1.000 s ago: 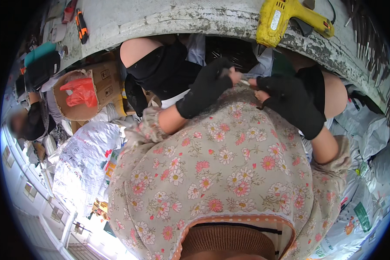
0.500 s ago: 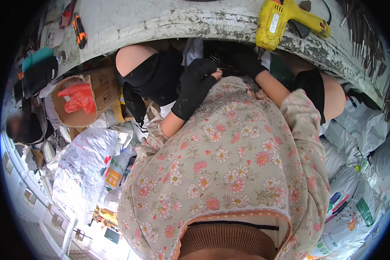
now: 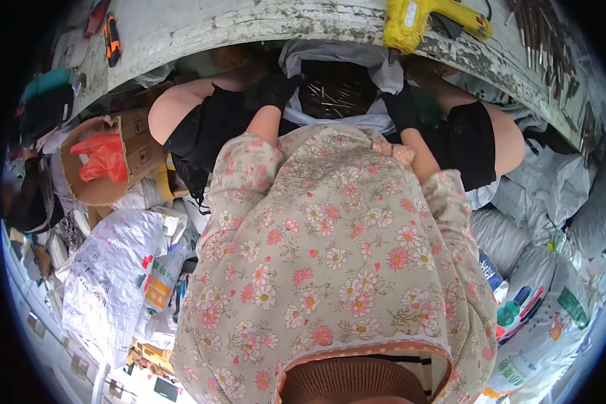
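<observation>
Between my knees, below the table edge, a white plastic bag point(image 3: 347, 52) stands with its mouth spread. Inside lie many dark slim rods point(image 3: 333, 94) with shiny metal tips. My left hand point(image 3: 276, 91), in a black glove, grips the bag's left side. On the opposite side my right hand point(image 3: 400, 110), also black-gloved, holds the bag's right edge. Dark gloves and shade hide most of the fingers. Just above the right hand, the nozzle of a yellow glue gun point(image 3: 405, 27) points down over the table edge.
The worn white table point(image 3: 249, 27) curves across the front. On it lie an orange-and-black utility knife point(image 3: 111, 42) and more dark rods point(image 3: 542, 44). A cardboard box point(image 3: 136, 145) with a red plastic bag point(image 3: 101, 155) stands left. Stuffed white sacks point(image 3: 108, 276) flank me.
My hands have moved apart to either side of the bag, whose mouth and dark rods now show. Before, the left hand was at my lap and the right reached under the table.
</observation>
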The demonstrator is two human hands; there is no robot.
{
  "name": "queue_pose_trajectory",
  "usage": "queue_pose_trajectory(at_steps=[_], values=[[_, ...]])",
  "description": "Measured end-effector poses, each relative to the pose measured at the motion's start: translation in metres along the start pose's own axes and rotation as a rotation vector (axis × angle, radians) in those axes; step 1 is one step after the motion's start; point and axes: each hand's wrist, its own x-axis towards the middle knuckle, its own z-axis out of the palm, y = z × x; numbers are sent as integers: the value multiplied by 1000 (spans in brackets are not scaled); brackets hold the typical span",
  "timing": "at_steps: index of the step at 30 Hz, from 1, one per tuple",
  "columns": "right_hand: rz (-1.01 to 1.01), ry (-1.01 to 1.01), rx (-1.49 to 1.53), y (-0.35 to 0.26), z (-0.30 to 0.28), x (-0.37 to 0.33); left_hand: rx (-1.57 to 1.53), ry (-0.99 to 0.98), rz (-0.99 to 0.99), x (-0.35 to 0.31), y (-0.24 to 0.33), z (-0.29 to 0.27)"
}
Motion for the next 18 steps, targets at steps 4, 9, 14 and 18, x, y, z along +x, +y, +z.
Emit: queue_pose_trajectory(at_steps=[4,9,14,18], values=[[-25,-97,-155,9,-4,-3,-58,-295,-137,8,-7,-6],[-256,385,11,17,-40,-17,-871,149,67,-45,2,-38],[-365,98,-658,12,-29,2,-105,70,19,-5,-9,-10],[-236,142,-342,28,-36,-2,-391,-51,-136,-25,23,-37]])
